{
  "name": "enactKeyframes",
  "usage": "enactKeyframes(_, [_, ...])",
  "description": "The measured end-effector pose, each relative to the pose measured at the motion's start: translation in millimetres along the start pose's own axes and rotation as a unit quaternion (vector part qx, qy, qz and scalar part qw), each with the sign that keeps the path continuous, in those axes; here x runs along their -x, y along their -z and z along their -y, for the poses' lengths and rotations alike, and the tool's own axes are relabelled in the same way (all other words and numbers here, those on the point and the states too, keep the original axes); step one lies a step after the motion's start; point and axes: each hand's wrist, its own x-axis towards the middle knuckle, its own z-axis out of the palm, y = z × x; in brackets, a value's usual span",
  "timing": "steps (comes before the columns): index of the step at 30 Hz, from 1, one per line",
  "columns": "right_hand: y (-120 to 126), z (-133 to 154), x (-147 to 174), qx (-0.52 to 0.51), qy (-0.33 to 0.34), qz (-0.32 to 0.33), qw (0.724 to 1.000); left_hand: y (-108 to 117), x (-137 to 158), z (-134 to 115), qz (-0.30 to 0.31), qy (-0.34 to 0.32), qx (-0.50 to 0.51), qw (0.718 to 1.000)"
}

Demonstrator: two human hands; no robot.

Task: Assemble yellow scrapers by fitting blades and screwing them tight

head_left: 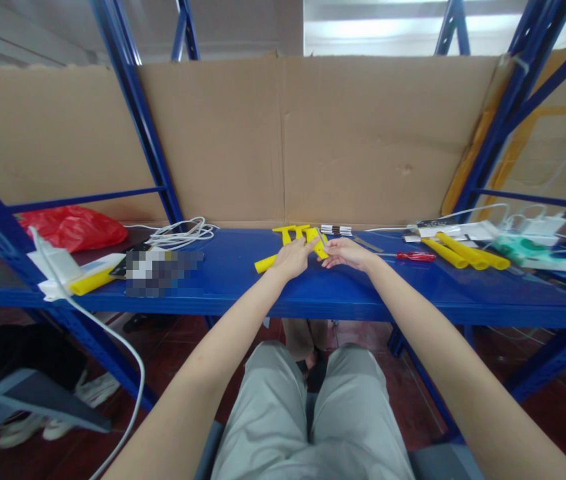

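Note:
My left hand (291, 260) reaches over the blue bench with its fingers closed on the upper side of a yellow plastic piece (319, 248). From the right, my right hand (345, 255) pinches the same piece at its near edge, thumb and fingertips together. Something thin and greyish shows by the fingertips, too small to name. Beyond my left hand lie yellow T-shaped parts (287, 233), partly covered by it. A yellow tube (265, 264) sticks out to the left from beneath that hand.
Right of my hands lie a red-handled screwdriver (415, 257) and several yellow tubes (445, 253). Black-and-white clips (336, 230) sit at the back, against the cardboard wall (283, 147). Leftward are a coiled white cable (183, 233), a white adapter (55, 260) and a red bag (73, 227).

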Motion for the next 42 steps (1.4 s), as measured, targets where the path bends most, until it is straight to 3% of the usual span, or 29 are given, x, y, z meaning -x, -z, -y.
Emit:
enactKeyframes(18, [1,-8,-5,0.025,0.013,0.017,0.999,2,2,-2,0.025,-0.010,-0.016,1.000])
enactKeyframes(29, [12,-9,-7,0.153,-0.009,0.016,0.988,-3,0,0,0.051,-0.033,0.002,0.998])
enactKeyframes(32, [20,-10,-9,0.209,0.003,-0.034,0.977,-2,1,-1,0.053,-0.034,0.002,0.998])
enactKeyframes(34, [27,-11,-13,0.280,0.015,-0.127,0.952,0,2,-2,0.053,-0.033,0.000,0.998])
enactKeyframes(37, [41,-14,-16,0.416,0.027,-0.274,0.867,1,2,-3,0.054,-0.034,0.002,0.998])
enactKeyframes(39, [50,-15,-14,0.477,0.005,-0.325,0.816,2,2,-4,0.055,-0.038,0.006,0.998])
enactKeyframes(42, [61,-16,-10,0.525,-0.043,-0.350,0.775,1,2,-4,0.055,-0.046,0.008,0.997])
